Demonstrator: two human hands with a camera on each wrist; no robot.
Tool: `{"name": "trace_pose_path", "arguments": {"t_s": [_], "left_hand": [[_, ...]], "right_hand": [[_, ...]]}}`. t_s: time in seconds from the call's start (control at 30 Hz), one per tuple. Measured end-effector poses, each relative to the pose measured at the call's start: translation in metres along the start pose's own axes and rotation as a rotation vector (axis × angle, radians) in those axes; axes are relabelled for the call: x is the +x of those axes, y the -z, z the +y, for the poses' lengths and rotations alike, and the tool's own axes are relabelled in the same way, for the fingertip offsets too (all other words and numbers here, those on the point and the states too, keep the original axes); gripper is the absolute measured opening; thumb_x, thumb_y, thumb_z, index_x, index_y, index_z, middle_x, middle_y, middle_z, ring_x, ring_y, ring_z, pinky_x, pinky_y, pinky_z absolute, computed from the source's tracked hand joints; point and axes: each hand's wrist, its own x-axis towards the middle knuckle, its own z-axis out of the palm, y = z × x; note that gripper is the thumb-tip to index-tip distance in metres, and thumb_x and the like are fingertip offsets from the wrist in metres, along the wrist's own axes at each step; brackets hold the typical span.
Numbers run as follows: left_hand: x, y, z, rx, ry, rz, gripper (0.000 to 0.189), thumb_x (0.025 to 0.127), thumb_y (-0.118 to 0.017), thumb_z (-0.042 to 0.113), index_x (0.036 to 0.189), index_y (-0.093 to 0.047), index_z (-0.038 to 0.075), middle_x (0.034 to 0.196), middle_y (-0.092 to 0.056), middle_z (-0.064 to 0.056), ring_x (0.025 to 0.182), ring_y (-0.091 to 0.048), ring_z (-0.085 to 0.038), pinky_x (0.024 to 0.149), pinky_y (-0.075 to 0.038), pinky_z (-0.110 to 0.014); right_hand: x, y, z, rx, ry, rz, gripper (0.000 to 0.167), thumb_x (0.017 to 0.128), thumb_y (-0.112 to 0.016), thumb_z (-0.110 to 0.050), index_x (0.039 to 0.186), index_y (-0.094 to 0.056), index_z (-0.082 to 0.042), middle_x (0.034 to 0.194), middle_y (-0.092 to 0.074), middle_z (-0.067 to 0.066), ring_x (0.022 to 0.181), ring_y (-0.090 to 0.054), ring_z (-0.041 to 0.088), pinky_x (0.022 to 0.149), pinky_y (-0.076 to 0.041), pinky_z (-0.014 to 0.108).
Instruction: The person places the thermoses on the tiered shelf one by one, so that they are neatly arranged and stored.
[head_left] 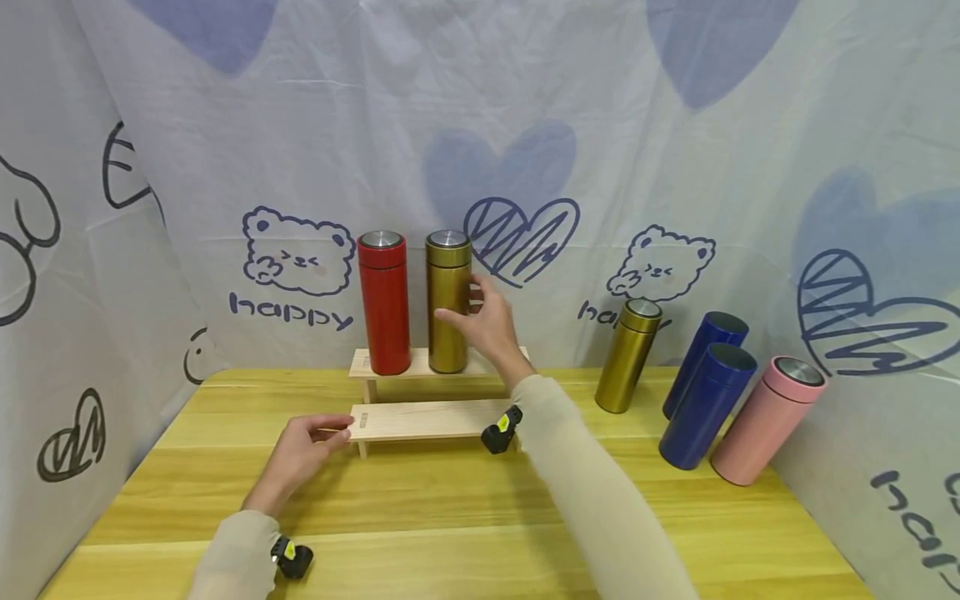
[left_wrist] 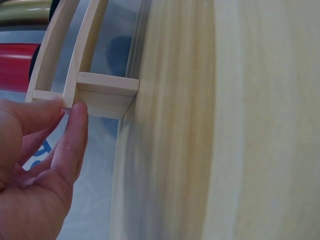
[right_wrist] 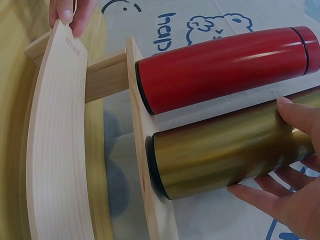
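A two-tier wooden rack (head_left: 420, 421) stands on the table. On its upper tier are a red thermos flask (head_left: 386, 312) at the left and a gold thermos flask (head_left: 446, 321) beside it, both upright. My right hand (head_left: 491, 325) holds the gold flask from the right, thumb on one side and fingers on the other, as the right wrist view shows. The flask's dark base (right_wrist: 159, 172) meets the upper board. With thumb and fingertips, my left hand (left_wrist: 47, 155) pinches the left end of the lower board (left_wrist: 75, 75).
To the right stand a second gold flask (head_left: 628, 358), two blue flasks (head_left: 705, 408) (head_left: 697, 354) and a pink flask (head_left: 768, 425). A printed white cloth (head_left: 510, 83) hangs behind and at both sides of the wooden table (head_left: 420, 517).
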Motion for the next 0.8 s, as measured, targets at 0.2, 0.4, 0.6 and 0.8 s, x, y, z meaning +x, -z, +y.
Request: {"name": "trace_pose_path", "arguments": {"t_s": [0.2,0.4,0.6,0.8], "left_hand": [[0.0006,-0.0003,-0.0007,0.005,-0.003,0.006,0.029,0.101,-0.066,0.01,0.128,-0.071,0.003,0.131,-0.07,-0.021,0.112,-0.07,-0.032,0.079,-0.052,-0.018],[0.0011,-0.0003,-0.0016,0.0,-0.009,0.009,0.029,0.1,-0.066,0.009,0.128,-0.072,0.002,0.13,-0.071,-0.021,0.111,-0.071,-0.031,0.078,-0.052,-0.017],[0.0012,-0.0001,-0.0018,0.001,-0.01,0.007,0.029,0.1,-0.066,0.009,0.128,-0.072,0.002,0.13,-0.071,-0.021,0.112,-0.071,-0.032,0.078,-0.052,-0.017],[0.0011,-0.0002,-0.0009,0.006,-0.005,0.004,0.029,0.101,-0.066,0.01,0.128,-0.072,0.003,0.131,-0.071,-0.021,0.112,-0.07,-0.032,0.079,-0.052,-0.018]], "right_hand": [[0.0005,-0.0036,0.0005,0.001,-0.015,-0.006,0.077,0.084,-0.087,-0.022,0.149,-0.048,-0.005,0.138,-0.063,0.023,0.119,-0.066,0.039,0.103,-0.054,0.048],[0.0006,-0.0065,-0.0007,-0.011,-0.014,-0.002,0.077,0.084,-0.087,-0.021,0.148,-0.049,-0.005,0.138,-0.063,0.023,0.118,-0.067,0.038,0.102,-0.055,0.046],[0.0004,-0.0079,-0.001,-0.011,-0.012,-0.005,0.077,0.084,-0.087,-0.021,0.149,-0.048,-0.005,0.138,-0.063,0.023,0.118,-0.067,0.038,0.102,-0.055,0.047],[0.0006,-0.0086,-0.0007,-0.011,-0.014,-0.009,0.077,0.085,-0.086,-0.021,0.149,-0.048,-0.006,0.138,-0.063,0.022,0.119,-0.067,0.038,0.102,-0.055,0.047]]}}
